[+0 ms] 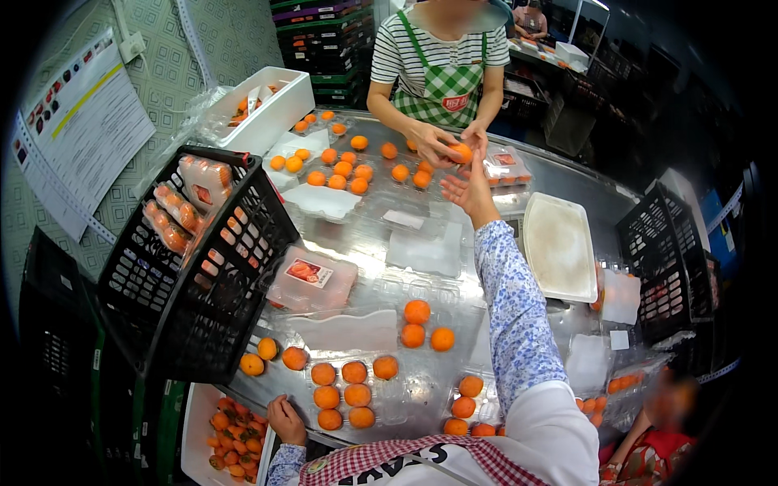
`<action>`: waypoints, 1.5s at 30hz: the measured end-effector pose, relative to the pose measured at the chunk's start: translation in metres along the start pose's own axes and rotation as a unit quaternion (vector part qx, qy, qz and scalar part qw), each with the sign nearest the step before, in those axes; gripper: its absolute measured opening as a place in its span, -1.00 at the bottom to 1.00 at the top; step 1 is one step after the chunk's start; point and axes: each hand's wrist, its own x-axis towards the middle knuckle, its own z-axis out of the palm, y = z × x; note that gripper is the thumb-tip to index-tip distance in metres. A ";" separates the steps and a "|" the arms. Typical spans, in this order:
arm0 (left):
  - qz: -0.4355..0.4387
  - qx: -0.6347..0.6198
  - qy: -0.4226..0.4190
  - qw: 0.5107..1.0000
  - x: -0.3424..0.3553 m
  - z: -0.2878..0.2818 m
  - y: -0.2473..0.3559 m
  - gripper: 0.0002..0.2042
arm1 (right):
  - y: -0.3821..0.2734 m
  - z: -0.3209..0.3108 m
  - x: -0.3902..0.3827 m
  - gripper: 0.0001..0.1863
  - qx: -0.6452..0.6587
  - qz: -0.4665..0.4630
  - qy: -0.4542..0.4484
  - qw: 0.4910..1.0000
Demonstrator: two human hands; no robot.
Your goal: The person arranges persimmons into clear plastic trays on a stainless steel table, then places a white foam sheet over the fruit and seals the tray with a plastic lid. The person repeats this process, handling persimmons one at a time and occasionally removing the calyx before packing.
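My right arm, in a blue floral sleeve, reaches far across the metal table. My right hand (464, 191) is open, its palm turned up and fingers apart, just below a co-worker's hands (435, 144). Those hands hold an orange fruit (460, 153) that looks like a persimmon; whether my fingertips touch it I cannot tell. My left hand (286, 421) rests at the near table edge, fingers loosely bent, with nothing visible in it. Close to it, a clear tray holds rows of persimmons (355, 394). A white foam box (194, 449) of more fruit stands below the edge.
A black crate (231, 312) with packed punnets leans at the left. A closed clear punnet (312, 279) lies beside it. Right of my arm is a cream tray (557, 247). A foam box (275, 109) stands far left, a black crate (648, 251) right. Another person sits lower right.
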 end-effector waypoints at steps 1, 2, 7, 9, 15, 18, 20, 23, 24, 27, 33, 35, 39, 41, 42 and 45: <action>-0.002 -0.007 0.006 1.000 0.000 0.000 0.000 -0.81 | -0.001 0.003 0.007 0.08 -0.003 0.001 -0.010 1.000; 0.006 -0.006 0.013 1.000 -0.001 0.001 -0.001 -0.82 | -0.004 0.009 0.008 0.07 -0.018 -0.009 0.005 1.000; 0.028 0.001 0.027 0.999 0.000 -0.002 0.004 -0.82 | -0.003 0.016 0.020 -0.02 -0.047 -0.004 -0.025 0.999; 0.040 -0.001 0.034 0.999 0.001 -0.003 0.003 -0.83 | -0.005 0.018 0.018 -0.10 -0.035 -0.001 -0.027 0.999; 0.040 -0.005 0.045 0.998 -0.002 -0.004 0.000 -0.84 | -0.001 0.032 -0.025 -0.46 0.028 -0.058 -0.033 0.997; 0.049 -0.013 0.041 0.998 0.003 -0.002 0.002 -0.84 | 0.005 0.022 -0.068 -0.52 -0.005 -0.152 -0.039 0.988; 0.051 -0.026 0.038 0.998 0.004 0.000 0.003 -0.84 | 0.012 0.016 -0.093 -0.52 -0.013 -0.222 -0.004 0.975; 0.016 -0.060 0.043 0.997 0.001 0.000 -0.002 -0.83 | 0.020 0.027 -0.155 -0.45 -0.068 -0.288 -0.040 0.954; -0.006 -0.078 0.040 0.996 0.001 0.007 -0.011 -0.84 | 0.022 0.033 -0.186 -0.44 -0.092 -0.291 -0.065 0.950; -0.216 -0.366 0.029 0.905 -0.002 -0.018 -0.005 -0.83 | 0.049 0.061 -0.284 -0.40 -0.161 -0.228 -0.200 0.939; -0.089 -0.621 -0.321 0.710 -0.019 -0.090 0.099 -0.35 | 0.142 0.046 -0.440 -0.39 -0.391 -0.081 -0.413 0.818; -0.049 -0.631 -0.358 0.687 -0.057 -0.094 0.087 -0.28 | 0.175 0.041 -0.475 -0.39 -0.439 -0.082 -0.470 0.761; -0.152 -0.609 -0.282 0.726 -0.093 -0.103 0.044 -0.40 | 0.224 0.057 -0.501 -0.28 -0.479 -0.102 -0.558 0.670; -0.232 -0.688 -0.270 0.632 -0.096 -0.116 0.027 -0.47 | 0.232 0.070 -0.507 -0.23 -0.487 -0.107 -0.601 0.625; -0.263 -0.672 -0.261 0.641 -0.094 -0.132 0.025 -0.50 | 0.231 0.077 -0.510 -0.22 -0.487 -0.094 -0.601 0.626; -0.278 -0.687 -0.115 0.662 -0.083 -0.151 -0.021 -0.51 | 0.227 0.093 -0.512 -0.33 -0.515 -0.140 -0.581 0.615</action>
